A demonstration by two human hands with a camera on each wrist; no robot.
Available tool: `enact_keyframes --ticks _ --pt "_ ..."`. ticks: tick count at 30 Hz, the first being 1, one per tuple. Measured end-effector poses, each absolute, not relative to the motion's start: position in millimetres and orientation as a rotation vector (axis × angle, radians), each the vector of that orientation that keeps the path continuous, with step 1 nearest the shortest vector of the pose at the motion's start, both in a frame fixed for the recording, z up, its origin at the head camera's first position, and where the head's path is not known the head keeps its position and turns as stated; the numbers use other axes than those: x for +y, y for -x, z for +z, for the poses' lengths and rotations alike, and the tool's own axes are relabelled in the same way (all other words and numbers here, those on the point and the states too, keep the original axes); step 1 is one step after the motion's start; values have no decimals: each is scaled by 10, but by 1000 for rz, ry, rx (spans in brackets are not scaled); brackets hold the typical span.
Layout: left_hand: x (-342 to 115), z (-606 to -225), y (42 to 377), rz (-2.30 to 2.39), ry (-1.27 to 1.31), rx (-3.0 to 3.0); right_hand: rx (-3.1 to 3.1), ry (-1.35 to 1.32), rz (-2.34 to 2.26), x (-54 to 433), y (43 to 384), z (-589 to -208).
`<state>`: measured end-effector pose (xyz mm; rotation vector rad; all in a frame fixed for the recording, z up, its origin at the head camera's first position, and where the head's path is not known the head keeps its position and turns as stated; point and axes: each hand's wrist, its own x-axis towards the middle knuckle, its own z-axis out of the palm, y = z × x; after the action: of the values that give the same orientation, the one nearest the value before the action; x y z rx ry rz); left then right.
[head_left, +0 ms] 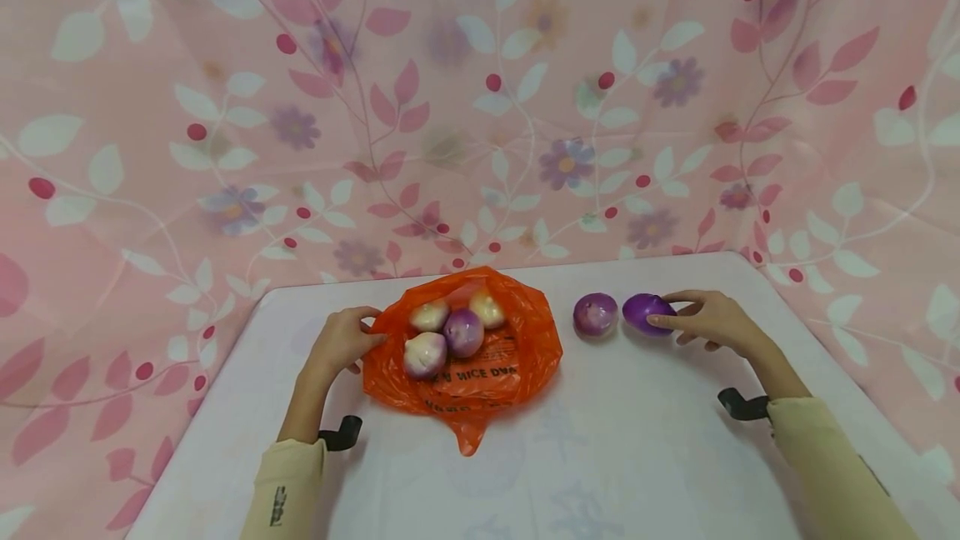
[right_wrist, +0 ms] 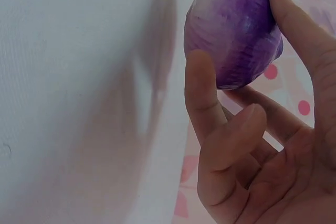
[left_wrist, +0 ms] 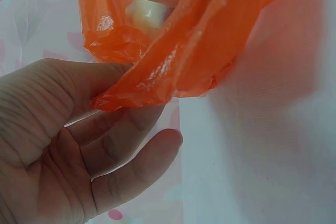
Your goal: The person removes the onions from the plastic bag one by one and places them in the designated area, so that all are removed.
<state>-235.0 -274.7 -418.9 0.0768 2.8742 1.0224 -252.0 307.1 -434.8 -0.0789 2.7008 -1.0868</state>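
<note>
Clearly, the deep violet onion [head_left: 648, 315] is a smooth, rounded body with a glossy skin, and the right wrist view shows fine streaks running from dark purple to a paler mauve. The orange plastic bag [head_left: 483, 394] is thin, crinkled and slightly see-through, with black lettering and its mouth spread wide; a pointed flap of it reaches towards the person over the bench [head_left: 645, 440]. The violet onion lies in the right grip [head_left: 708, 321], held between the thumb and the fingers, which are parted just by its width; I cannot tell whether its underside touches the bench. The left grip [head_left: 347, 342] is closed down to a pinch, with the bag's left rim between thumb and fingers and one finger standing free. Inside the bag sit four more shiny onions: a purple one [head_left: 463, 333] in the middle, a white-and-purple one [head_left: 425, 355] nearest the person, and two pale ones [head_left: 431, 316] behind. Just left of the violet onion lies a mauve onion [head_left: 596, 315], between it and the bag. Behind the bench hangs a pink floral cloth [head_left: 480, 148], and a black wrist mount [head_left: 744, 404] sits by each beige sleeve [head_left: 817, 448]
</note>
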Motion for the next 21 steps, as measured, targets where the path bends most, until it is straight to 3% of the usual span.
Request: enact_keyframes --ticks 21 --pt "-2742 -4187 2344 1026 -70 2871 2744 54 -1021 2957 2606 -4453"
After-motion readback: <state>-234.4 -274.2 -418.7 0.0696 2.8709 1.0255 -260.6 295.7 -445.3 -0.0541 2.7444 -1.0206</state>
